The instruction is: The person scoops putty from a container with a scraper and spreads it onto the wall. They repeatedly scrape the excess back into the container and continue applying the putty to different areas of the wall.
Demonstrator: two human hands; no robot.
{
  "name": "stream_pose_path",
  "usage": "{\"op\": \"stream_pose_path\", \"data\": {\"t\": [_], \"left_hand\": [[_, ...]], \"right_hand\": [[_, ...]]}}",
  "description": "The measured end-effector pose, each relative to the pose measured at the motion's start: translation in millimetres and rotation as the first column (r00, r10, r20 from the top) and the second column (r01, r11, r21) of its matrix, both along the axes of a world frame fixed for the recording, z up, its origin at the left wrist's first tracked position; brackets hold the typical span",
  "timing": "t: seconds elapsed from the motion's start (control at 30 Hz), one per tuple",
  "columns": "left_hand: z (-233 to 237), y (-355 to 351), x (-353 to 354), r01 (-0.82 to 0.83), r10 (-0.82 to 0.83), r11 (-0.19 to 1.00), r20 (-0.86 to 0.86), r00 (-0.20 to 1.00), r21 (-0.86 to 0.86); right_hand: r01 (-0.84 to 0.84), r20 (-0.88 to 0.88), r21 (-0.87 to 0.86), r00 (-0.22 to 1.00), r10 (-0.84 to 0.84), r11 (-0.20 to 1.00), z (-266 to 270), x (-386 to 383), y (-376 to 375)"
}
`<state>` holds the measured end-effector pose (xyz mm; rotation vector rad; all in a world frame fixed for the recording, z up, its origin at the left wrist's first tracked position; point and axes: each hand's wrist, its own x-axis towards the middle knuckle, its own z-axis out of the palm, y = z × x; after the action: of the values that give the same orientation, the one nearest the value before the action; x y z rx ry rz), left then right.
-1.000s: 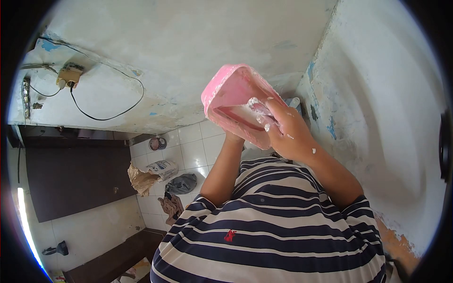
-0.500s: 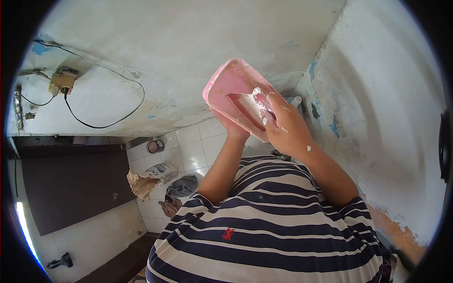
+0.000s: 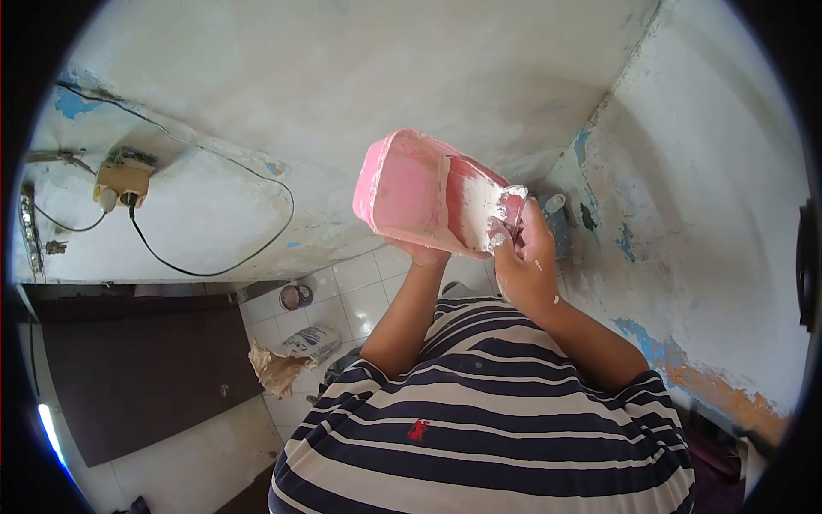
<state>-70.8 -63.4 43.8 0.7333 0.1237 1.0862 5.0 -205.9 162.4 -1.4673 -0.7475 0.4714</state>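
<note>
A pink plastic tub, tilted with its open side toward me, has whitish smears on its rim. My left hand supports it from below, its fingers mostly hidden behind the tub. In my right hand is a red putty spreader, gripped at its right end between thumb and fingers. White putty coats much of the spreader's face. Its broad edge reaches over the right part of the tub. Bits of putty stick to my right thumb, fingers and wrist.
Walls with peeling paint rise ahead and on the right. A socket block with a looping black cable hangs at left. Below are a dark panel, a torn paper bag, a printed sack and a tiled floor.
The spreader has shifted to the right and turned, showing more of its putty-covered face. The tub has tipped and moved slightly lower left. My view has shifted a little.
</note>
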Motion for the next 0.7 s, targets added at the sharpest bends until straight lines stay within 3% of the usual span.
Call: {"op": "stream_pose_path", "data": {"t": [0.1,0.17,0.2,0.27,0.33,0.4,0.47,0.53,0.67,0.7], "left_hand": [[-23.0,20.9,-15.6,0.06,-0.058,0.995,-0.034,0.998,0.084],[-28.7,29.8,-21.8,0.095,-0.09,0.989,-0.046,0.995,0.111],[-28.2,33.7,-24.9,0.096,-0.089,0.991,-0.071,0.993,0.095],[-30.6,40.4,-27.9,0.101,-0.093,0.992,-0.096,0.991,0.078],[-36.8,44.9,-29.7,0.09,-0.097,0.992,-0.078,0.992,-0.088],[-30.8,46.4,-28.6,0.06,-0.066,0.996,-0.094,0.993,-0.061],[-19.2,45.5,-31.6,0.027,-0.03,0.999,-0.113,0.993,-0.031],[-4.1,40.5,-35.2,0.047,-0.023,0.994,-0.221,0.975,0.104],[-9.0,35.0,-36.2,0.06,-0.029,0.991,-0.246,0.969,0.121],[-14.8,33.6,-36.1,0.045,-0.044,0.999,-0.223,0.974,-0.004]], "right_hand": [[0.026,-0.012,0.039,1.0,-0.025,0.999,0.5,-13.8,15.2],[0.045,-0.212,0.1,0.977,-0.023,0.994,2.0,-22.8,23.9],[0.056,-0.212,0.097,0.977,-0.035,0.994,3.0,-27.7,27.3],[0.071,-0.412,0.112,0.911,-0.018,0.991,3.4,-36.1,33.3],[0.103,-0.44,0.148,0.898,-0.028,0.984,-6.6,-44.4,42.5],[0.126,-0.47,0.183,0.882,-0.026,0.975,-12.0,-49.8,48.8],[0.158,-0.557,0.265,0.83,0.018,0.951,-12.5,-54.0,56.9],[0.179,-0.628,0.293,0.776,0.048,0.939,-17.5,-52.3,62.2],[0.221,-0.76,0.376,0.629,0.163,0.9,-24.1,-40.1,66.7],[0.22,-0.753,0.384,0.637,0.166,0.897,-22.9,-36.3,68.3]]}}
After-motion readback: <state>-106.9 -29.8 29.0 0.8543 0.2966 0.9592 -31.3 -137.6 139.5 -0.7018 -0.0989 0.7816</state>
